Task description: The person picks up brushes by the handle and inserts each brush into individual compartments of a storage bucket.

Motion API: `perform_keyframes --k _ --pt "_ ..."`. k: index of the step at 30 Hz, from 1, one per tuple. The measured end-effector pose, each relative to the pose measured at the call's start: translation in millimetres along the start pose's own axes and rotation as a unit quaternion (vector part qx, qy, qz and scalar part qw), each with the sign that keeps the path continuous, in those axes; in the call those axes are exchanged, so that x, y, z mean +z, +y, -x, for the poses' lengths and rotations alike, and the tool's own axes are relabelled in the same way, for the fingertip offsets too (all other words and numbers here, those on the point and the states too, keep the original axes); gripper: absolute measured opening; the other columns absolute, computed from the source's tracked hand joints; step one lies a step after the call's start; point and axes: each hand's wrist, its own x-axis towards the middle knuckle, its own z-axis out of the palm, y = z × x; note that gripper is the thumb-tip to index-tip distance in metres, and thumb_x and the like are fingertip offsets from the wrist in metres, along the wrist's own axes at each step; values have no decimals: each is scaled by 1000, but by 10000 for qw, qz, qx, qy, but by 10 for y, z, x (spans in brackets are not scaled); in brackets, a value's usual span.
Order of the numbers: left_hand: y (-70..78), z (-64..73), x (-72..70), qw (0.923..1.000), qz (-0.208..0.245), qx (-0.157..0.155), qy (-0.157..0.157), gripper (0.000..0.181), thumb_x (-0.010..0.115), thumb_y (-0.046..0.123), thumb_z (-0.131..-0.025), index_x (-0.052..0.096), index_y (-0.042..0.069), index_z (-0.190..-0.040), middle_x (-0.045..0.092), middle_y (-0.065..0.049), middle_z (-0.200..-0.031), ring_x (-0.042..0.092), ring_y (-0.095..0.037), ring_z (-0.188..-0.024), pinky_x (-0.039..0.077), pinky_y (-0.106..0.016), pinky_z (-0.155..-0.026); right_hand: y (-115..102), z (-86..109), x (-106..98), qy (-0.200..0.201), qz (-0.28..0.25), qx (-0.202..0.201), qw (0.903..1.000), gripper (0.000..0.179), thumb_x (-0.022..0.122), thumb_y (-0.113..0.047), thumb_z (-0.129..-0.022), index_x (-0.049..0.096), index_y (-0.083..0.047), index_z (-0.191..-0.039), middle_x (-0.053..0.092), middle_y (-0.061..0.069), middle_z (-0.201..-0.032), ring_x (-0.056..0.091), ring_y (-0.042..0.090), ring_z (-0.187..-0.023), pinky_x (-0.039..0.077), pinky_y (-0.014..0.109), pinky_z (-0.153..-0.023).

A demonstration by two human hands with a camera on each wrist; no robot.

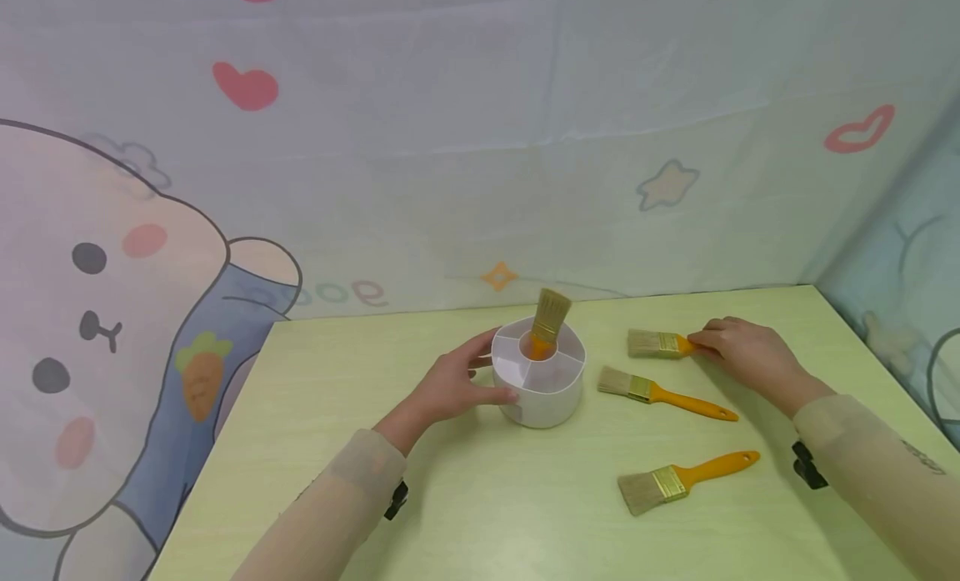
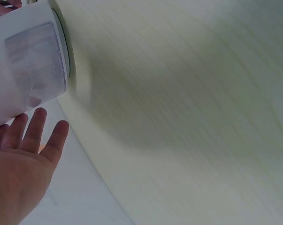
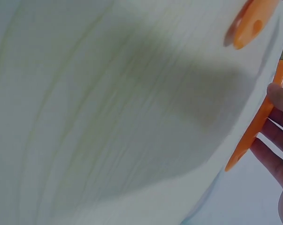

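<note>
Pale table (image 1: 330, 373): my left hand (image 1: 450, 387) gripping caddy (image 1: 542, 410), fingers spread, upright brush (image 1: 551, 314) standing inside; my right hand (image 1: 738, 348) pinching far brush (image 1: 660, 343); middle brush (image 1: 640, 388), near brush (image 1: 667, 485) lying loose.

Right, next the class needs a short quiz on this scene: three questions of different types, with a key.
1. Multiple choice: what does the right hand hold? (a) scissors (b) an orange brush handle (c) a sponge
2. True or false: the brush in the white container stands with its bristles pointing down.
3. Fill in the number: the head view shows ___ brushes in all.

Key:
1. b
2. False; they point up.
3. Four: one in the container, one in the right hand and two lying brushes on the table.
</note>
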Motion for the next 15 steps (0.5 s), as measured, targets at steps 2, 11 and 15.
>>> perform_keyframes --k 2,11,15 --pt "-6 1 1 10000 18 23 -8 91 84 45 -71 34 40 -146 49 11 -141 53 -20 -126 43 -49 -104 -18 -7 -14 231 -140 -43 9996 25 76 -13 -80 74 -8 -104 69 6 -93 65 27 -86 57 48 -70" --pt "-1 4 -7 9999 66 -51 -64 91 84 45 -71 33 42 -146 48 11 -142 51 -20 -127 43 -48 -105 -277 -130 -231 931 -624 -23 9937 29 78 -15 -79 74 -10 -108 70 4 -95 65 24 -85 57 44 -71" --pt "6 -3 -12 9999 96 -29 -100 91 84 45 -71 33 42 -146 47 11 -143 51 -21 -127 43 -47 -105 -442 -187 -352 1285 -1185 48 9846 30 78 -14 -79 73 -11 -109 71 0 -97 65 15 -80 57 36 -67"
